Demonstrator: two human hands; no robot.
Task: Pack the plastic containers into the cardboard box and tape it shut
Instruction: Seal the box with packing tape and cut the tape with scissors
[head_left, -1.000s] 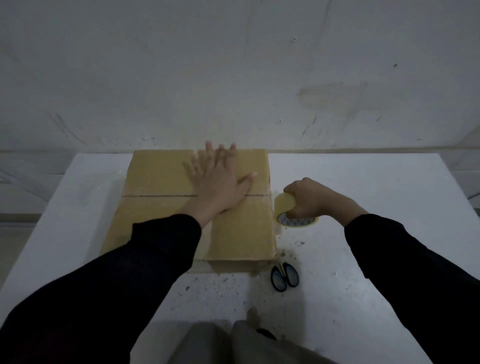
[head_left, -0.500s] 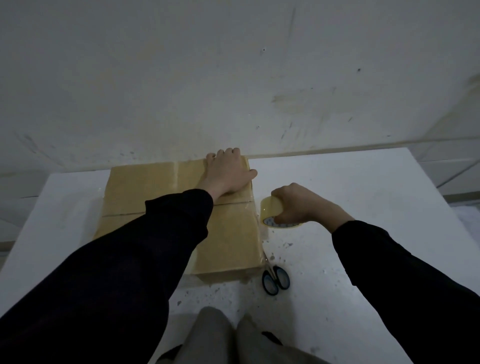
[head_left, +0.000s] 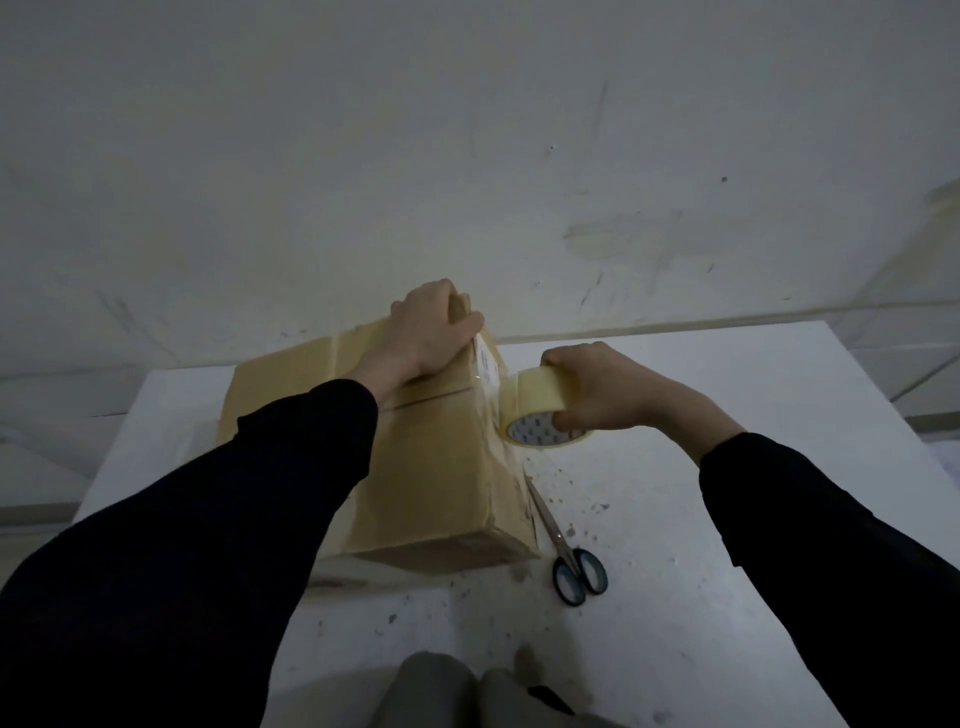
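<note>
At box (head_left: 415, 467) corner, left hand (head_left: 431, 332), newly gripping.

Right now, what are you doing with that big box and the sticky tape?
A person is taping a closed cardboard box on a white table. The left hand grips the box's far right corner, while the right hand holds a roll of tape against the box's right side. Clear tape appears to run along that side. A pair of scissors lies on the table beside the box.
</note>
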